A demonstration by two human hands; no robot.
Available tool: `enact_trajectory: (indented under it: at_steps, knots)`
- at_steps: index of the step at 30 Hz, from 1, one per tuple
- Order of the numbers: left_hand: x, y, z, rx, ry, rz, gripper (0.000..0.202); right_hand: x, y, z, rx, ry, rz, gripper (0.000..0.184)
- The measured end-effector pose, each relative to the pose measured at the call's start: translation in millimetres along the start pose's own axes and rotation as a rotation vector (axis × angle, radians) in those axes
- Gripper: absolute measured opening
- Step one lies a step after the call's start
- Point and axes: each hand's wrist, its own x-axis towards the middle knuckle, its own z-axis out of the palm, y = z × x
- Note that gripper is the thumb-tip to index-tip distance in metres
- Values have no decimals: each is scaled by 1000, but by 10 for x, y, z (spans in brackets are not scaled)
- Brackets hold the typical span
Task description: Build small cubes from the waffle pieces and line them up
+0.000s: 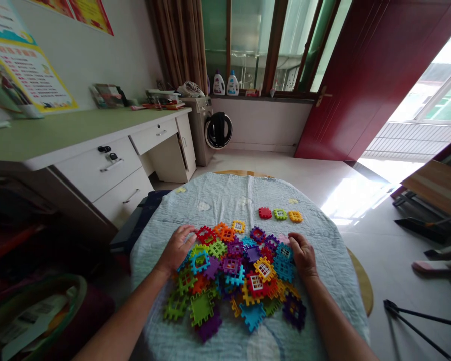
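Observation:
A heap of colourful square plastic interlocking tiles [235, 273] lies on a round table covered with a pale blue cloth [218, 198]. My left hand [177, 248] rests flat on the heap's left edge, fingers stretched out beside a red tile [206, 234]. My right hand [302, 254] lies palm down on the heap's right edge, fingers slightly curled over blue tiles. Farther back, apart from the heap, a red tile [264, 212], a green tile [280, 214] and an orange tile [295, 216] lie in a row.
A green-topped desk with white drawers [108, 168] stands to the left, a washing machine [210, 129] behind it. A red door [364, 80] stands open at the right. A basket [30, 316] sits lower left. Black tripod legs [417, 321] lie on the floor lower right.

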Motion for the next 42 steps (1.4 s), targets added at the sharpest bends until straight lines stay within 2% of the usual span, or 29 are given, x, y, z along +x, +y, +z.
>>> enact_trajectory:
  at_steps: [5,7,9,13,15,17,21,25,29,32,35,38,42]
  knots:
    - [394,184,201,181,-241,-26,46,-1,-6,4,-20,0,-1,42]
    - [474,259,288,195,-286,-30,43,-1,-18,5,-27,0,-2,42]
    - [499,329,341,127,-342,-11,38,-5,-31,7,-37,-3,-5,41]
    - [496,457,352,-113,-530,-15,37,-13,-51,8,-41,-6,-9,40]
    - [533,521,369,-117,-541,7,35,-16,-59,8,-38,-5,-13,39]
    - [617,584,436,-24,-499,70,33,-16,-65,7,-37,-4,-14,38]
    - [855,689,735,113,-446,150,36,-12,-83,-1,-49,-2,-19,38]
    - [993,751,1058,109,-490,157,41,-10,-102,-7,-51,6,-26,38]
    - [940,832,1182,37,-579,169,42,-10,-103,-8,-48,6,-29,37]
    - [853,892,1104,-88,-602,191,48,-11,-99,-12,-49,6,-28,36]
    - [789,828,884,-213,-471,192,52,-16,-102,-20,-38,6,-25,36]
    - [736,541,573,-181,-294,115,52,-23,-110,-26,-29,-8,-24,36]
    - [596,-72,194,73,-87,38,44,-26,-111,-22,-21,-10,-18,34]
